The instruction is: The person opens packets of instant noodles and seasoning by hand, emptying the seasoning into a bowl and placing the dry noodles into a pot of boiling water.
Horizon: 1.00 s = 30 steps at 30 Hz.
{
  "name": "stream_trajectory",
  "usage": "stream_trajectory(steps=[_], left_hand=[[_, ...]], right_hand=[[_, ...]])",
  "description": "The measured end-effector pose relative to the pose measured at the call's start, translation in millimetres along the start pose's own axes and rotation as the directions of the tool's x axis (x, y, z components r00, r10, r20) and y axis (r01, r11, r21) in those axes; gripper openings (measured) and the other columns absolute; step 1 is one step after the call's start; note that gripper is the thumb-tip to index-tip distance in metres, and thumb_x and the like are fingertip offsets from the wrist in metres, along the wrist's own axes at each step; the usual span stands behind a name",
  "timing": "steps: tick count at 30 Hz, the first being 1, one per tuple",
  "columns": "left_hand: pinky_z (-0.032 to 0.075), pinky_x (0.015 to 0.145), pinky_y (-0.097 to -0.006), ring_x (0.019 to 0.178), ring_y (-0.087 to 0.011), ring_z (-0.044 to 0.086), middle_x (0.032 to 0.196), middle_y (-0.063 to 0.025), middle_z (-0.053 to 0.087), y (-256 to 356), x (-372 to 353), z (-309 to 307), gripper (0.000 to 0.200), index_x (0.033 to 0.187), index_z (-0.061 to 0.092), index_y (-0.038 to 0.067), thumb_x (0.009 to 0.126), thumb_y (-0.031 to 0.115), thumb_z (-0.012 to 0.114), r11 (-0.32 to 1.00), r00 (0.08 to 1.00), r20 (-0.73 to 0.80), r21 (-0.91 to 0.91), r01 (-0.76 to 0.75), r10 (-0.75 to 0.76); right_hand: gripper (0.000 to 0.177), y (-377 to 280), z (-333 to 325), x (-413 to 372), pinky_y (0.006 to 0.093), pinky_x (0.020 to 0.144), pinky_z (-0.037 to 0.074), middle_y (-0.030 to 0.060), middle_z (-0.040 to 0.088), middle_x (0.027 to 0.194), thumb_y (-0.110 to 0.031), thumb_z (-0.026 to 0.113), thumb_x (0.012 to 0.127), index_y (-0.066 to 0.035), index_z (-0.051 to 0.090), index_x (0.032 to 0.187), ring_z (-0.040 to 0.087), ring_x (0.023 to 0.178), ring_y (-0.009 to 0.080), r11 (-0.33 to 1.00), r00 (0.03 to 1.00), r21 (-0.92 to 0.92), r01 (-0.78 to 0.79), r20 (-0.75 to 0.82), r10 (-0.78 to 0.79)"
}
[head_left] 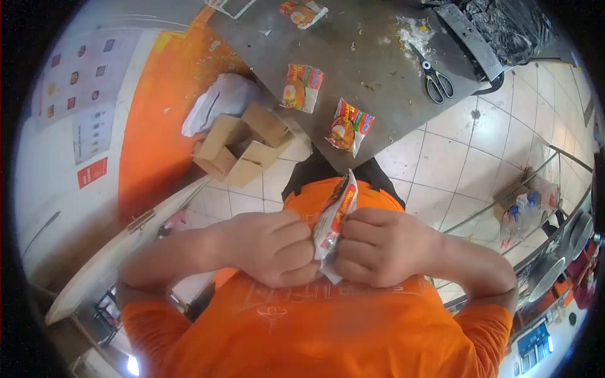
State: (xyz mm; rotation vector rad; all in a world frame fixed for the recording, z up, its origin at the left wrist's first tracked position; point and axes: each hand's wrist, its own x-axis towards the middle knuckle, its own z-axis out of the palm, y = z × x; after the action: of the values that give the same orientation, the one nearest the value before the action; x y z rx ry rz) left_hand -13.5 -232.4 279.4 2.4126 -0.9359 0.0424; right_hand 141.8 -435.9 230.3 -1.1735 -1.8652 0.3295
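Note:
Held close to my chest is an instant noodle packet (335,217), tilted so that its narrow side faces up. My left hand (272,247) is closed on its left side and my right hand (381,247) on its right side. Both sets of knuckles face each other, and the fingertips are hidden. Near the table's close corner lies a second noodle packet (350,127), with another noodle packet (302,88) to its left. One more noodle packet (303,13) rests at the far edge of view.
On the dark table (378,69) are black-handled scissors (435,82), noodle crumbs and a pale crumbly pile (416,34). A black plastic bag (507,28) sits at the back right. An open cardboard box (255,160) and a white sack (220,104) stand left of the table.

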Motion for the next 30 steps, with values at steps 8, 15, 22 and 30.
stream_trajectory(steps=[8,15,22,30], left_hand=[[0.053,0.069,-0.0379,0.079,-0.0282,0.061,0.084,-0.0075,0.055,-22,34,42,0.031,0.083,0.055,0.007,0.084,0.028,0.078,0.896,0.879,-0.207,-0.218,0.387,-0.43],[0.043,0.057,-0.0324,0.066,-0.0195,0.054,0.075,-0.0029,0.05,-22,50,-1,0.017,0.078,0.052,0.011,0.075,0.017,0.068,0.996,0.994,0.086,-0.061,0.07,-0.065],[0.042,0.054,-0.0335,0.065,-0.0218,0.054,0.077,-0.0039,0.05,-32,18,7,0.016,0.082,0.054,0.011,0.081,0.015,0.069,0.945,0.996,-0.09,-0.322,-0.055,0.028],[0.047,0.063,-0.0355,0.069,-0.0301,0.058,0.082,-0.0115,0.057,-100,48,50,0.012,0.096,0.056,0.004,0.098,0.008,0.067,0.547,0.75,0.064,-0.644,0.535,-0.658]], right_hand=[[0.015,20,-1,-36,0.0355,0.075,0.055,0.004,0.058,0.08,-0.017,0.067,0.071,-0.01,0.058,0.081,0.067,0.084,0.0232,0.977,0.964,-0.033,-0.212,-0.174,0.203],[0.015,11,-15,-23,0.0333,0.072,0.054,0.0022,0.057,0.078,-0.018,0.07,0.074,-0.011,0.058,0.081,0.067,0.083,0.0211,0.985,0.982,-0.119,-0.126,-0.158,0.106],[0.015,-12,-2,-45,0.0353,0.073,0.054,0.0006,0.06,0.079,-0.017,0.072,0.075,-0.011,0.059,0.078,0.062,0.072,0.0199,0.988,0.931,-0.131,-0.077,-0.364,0.024],[0.017,34,68,-26,0.0557,0.097,0.054,0.0143,0.06,0.111,0.003,0.074,0.078,0.0,0.062,0.09,0.064,0.117,0.0422,0.677,0.533,-0.109,-0.728,-0.711,0.458]])
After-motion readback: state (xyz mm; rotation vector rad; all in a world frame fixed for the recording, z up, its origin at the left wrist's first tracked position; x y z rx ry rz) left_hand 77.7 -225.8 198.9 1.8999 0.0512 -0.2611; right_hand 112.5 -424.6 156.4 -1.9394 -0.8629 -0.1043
